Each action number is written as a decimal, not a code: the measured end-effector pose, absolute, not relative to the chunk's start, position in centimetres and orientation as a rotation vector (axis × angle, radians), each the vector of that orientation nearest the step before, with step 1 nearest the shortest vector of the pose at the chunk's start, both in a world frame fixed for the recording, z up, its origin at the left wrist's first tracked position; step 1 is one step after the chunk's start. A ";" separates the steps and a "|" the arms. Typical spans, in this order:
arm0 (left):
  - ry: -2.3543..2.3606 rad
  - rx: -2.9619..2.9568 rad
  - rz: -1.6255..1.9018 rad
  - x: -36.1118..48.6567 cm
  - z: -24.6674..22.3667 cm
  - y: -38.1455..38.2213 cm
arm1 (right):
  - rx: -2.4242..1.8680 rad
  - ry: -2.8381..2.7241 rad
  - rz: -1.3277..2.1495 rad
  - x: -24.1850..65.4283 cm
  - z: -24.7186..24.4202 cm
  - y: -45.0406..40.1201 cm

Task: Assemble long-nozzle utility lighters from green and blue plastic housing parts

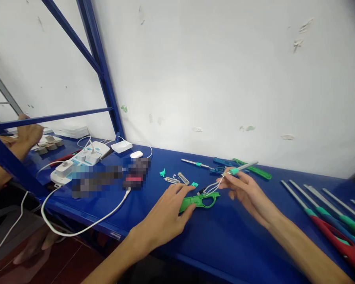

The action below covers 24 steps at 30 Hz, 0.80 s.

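Observation:
My left hand grips a green plastic lighter half-shell by its handle end, close to the blue tabletop. The shell's trigger loop points to the right. Between the fingertips of my right hand is a metal lighter tube with a teal collar, tilted up to the right. White wires run from the tube down to a small black part at the shell. Beyond my left hand lie small metal-and-clear parts and a teal trigger piece. Another tube with a teal collar lies farther back.
Blue and green shell halves lie near the wall. Several long-tubed lighters rest at the right. A power strip, a white cable and pixelated items are on the left. Past the blue frame post, another person's hand shows.

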<state>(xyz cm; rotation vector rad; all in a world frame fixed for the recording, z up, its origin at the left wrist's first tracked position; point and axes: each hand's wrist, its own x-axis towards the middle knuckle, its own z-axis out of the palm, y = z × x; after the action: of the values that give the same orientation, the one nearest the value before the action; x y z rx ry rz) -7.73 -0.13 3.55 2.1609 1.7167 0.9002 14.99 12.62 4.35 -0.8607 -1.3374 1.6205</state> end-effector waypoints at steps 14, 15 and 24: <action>1.738 1.944 1.379 -7.0 1.4 1.7 | -0.986 -1.265 1.692 13.6 3.2 12.2; 1.740 1.941 1.374 -7.0 1.4 1.7 | -0.996 -1.263 1.690 13.5 3.1 12.2; 1.730 1.935 1.329 -6.9 1.3 1.6 | -1.024 -1.277 1.652 13.4 3.2 12.0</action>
<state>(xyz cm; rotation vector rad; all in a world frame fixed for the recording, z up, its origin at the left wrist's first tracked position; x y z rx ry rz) -6.87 1.64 1.29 1.9347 1.7296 1.3289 13.39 12.04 3.16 -1.0235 -1.2774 1.6517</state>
